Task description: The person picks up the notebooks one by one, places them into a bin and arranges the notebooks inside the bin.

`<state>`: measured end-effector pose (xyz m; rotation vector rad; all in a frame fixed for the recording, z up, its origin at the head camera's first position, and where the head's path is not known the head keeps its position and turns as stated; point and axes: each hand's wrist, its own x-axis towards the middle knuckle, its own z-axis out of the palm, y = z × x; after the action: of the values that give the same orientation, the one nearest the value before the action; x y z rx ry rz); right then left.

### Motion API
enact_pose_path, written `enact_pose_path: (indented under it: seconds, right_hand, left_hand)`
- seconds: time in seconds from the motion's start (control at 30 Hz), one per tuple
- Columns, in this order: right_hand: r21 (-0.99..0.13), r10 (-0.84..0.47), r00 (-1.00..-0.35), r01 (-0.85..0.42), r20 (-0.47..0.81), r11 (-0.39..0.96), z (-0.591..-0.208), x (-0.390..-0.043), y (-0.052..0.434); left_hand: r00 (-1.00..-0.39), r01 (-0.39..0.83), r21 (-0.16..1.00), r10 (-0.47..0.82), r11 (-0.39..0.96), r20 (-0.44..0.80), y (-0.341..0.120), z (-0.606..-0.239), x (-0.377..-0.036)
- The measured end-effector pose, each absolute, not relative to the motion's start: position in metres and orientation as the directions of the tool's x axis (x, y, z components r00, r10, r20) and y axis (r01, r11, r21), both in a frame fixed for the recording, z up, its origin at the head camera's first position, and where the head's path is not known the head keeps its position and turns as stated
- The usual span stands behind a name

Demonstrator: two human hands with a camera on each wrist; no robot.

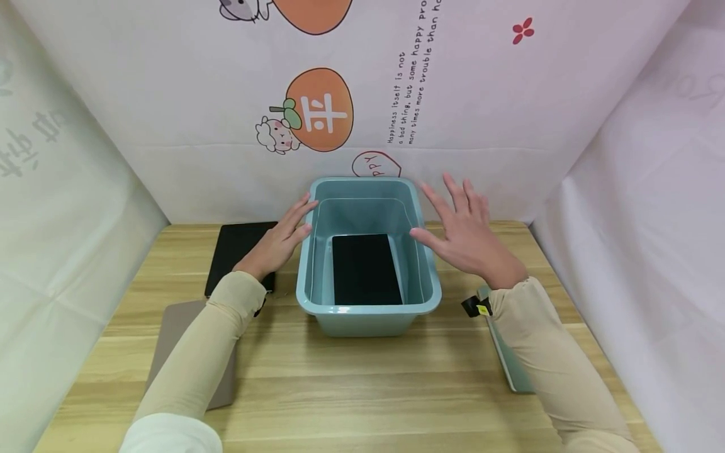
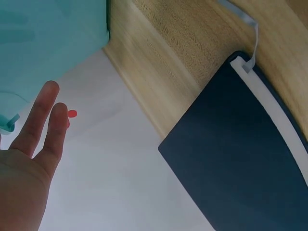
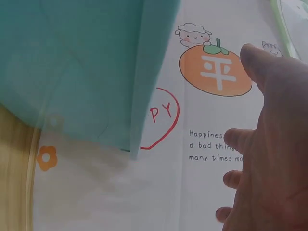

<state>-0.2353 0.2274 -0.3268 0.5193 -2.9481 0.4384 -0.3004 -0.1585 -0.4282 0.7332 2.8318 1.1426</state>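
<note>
Flanking smooth rectangular plastic bin (image 1: 368, 318), hands (image 1: 370, 236)

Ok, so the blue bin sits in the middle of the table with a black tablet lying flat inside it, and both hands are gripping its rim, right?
Not quite. The blue bin is mid-table with the black tablet flat inside, but neither hand grips the rim. In the head view the left hand lies with straight fingers against the bin's left side, and the right hand is spread open beside its right side.

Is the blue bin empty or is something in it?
Not empty. The blue bin stands upright with one flat black tablet lying on its bottom.
</note>
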Motion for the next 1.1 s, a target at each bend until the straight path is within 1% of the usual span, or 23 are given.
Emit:
enact_pose_path:
  seconds: [0.2, 0.53, 0.87, 1.1]
  right_hand:
    - [-0.284, -0.298, -0.946, -0.322, 0.124, 0.903, -0.330, -0.233, 0.237]
    - [-0.297, -0.266, -0.961, -0.276, 0.072, 0.914, -0.332, -0.222, 0.255]
    - [-0.311, -0.225, -0.974, -0.215, 0.004, 0.926, -0.337, -0.212, 0.285]
    - [-0.306, -0.210, -0.978, -0.199, -0.003, 0.931, -0.347, -0.198, 0.303]
  left_hand:
    - [-0.890, 0.427, 0.663, 0.413, 0.615, 0.191, -0.157, -0.430, -0.300]
    - [-0.869, 0.473, 0.662, 0.430, 0.581, 0.245, -0.156, -0.434, -0.301]
    - [-0.870, 0.474, 0.658, 0.425, 0.585, 0.249, -0.155, -0.435, -0.303]
    - [-0.866, 0.487, 0.656, 0.418, 0.576, 0.276, -0.156, -0.437, -0.303]
